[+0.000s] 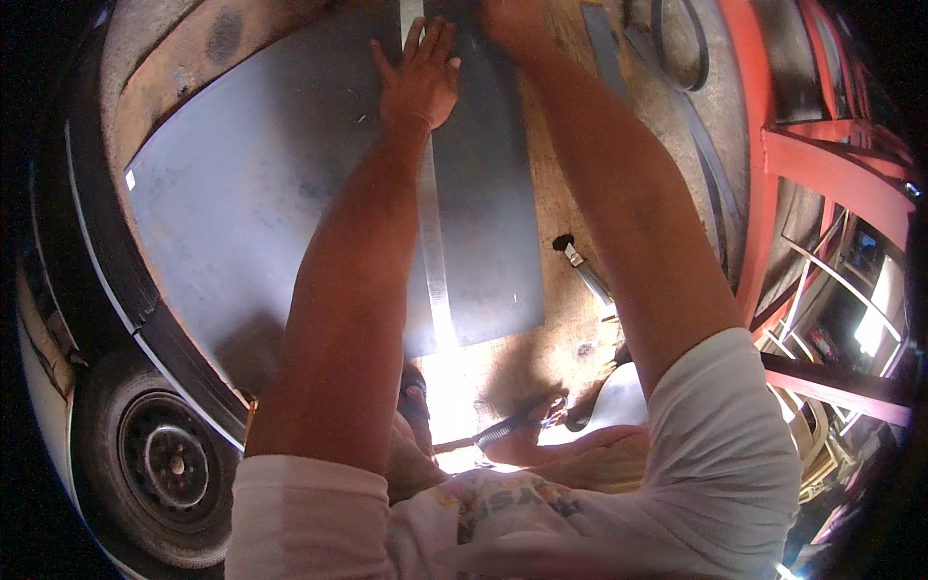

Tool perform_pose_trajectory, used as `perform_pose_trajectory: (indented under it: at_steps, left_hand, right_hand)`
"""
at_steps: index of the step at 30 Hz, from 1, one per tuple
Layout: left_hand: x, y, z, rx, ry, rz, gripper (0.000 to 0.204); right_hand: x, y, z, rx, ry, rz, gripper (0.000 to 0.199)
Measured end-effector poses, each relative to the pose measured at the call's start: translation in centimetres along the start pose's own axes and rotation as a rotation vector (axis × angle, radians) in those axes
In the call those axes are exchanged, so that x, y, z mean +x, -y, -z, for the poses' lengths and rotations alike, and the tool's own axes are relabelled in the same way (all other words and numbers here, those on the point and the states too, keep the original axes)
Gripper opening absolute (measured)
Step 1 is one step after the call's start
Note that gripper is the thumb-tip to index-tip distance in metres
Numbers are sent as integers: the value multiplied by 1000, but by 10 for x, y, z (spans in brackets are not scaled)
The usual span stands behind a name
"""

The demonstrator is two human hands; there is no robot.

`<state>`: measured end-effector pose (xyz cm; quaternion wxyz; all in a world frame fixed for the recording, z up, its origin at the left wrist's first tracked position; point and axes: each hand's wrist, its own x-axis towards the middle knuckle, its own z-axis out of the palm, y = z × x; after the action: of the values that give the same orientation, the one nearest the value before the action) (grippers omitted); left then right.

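Largest first: a dark grey metal sheet (261, 193) lies flat on the rusty brown workshop floor (565, 242), filling the middle and left of the view. We see a small pale tag at its left corner. Along the left rim curves the dark body edge of a vehicle, with a black wheel (164, 464) at lower left. To the right stands an orange-red steel frame (773, 164), with thin pale frames stacked beyond it.

Across the sheet, running away from us, lies a long bright metal straightedge (432, 251); its near end is lost in glare at the sheet's near edge.

Both our bare forearms reach out from white short sleeves. Our left hand (418, 79) lies palm down on the sheet at the straightedge's far part, fingers (435, 39) extended and slightly spread, thumb out to the left, clamped on nothing. Our right hand (512, 19) is at the top edge of the view, just right of the straightedge; it is mostly cut off, so we cannot tell how its fingers are set, though it may be holding something.

Smaller things: a dark loop of belt or hose (681, 48) on the floor at upper right, and a short tool with a black knob and pale shaft (580, 263) on the floor just right of the sheet.
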<state>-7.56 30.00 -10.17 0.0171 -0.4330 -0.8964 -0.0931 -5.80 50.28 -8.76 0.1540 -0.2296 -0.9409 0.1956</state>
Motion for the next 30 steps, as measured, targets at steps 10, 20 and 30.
perform_pose_trajectory:
  at_steps: [10,20,30]
  left_hand:
    - [3,1,1,121,72,31,54]
    - [5,-15,2,60,49,-3,54]
    - [4,10,-18,-150,-176,-74,56]
  right_hand:
    - [-18,21,4,-42,-79,128,34]
    - [-51,-9,-4,-256,-138,256,36]
    - [-191,56,64,-43,-64,112,36]
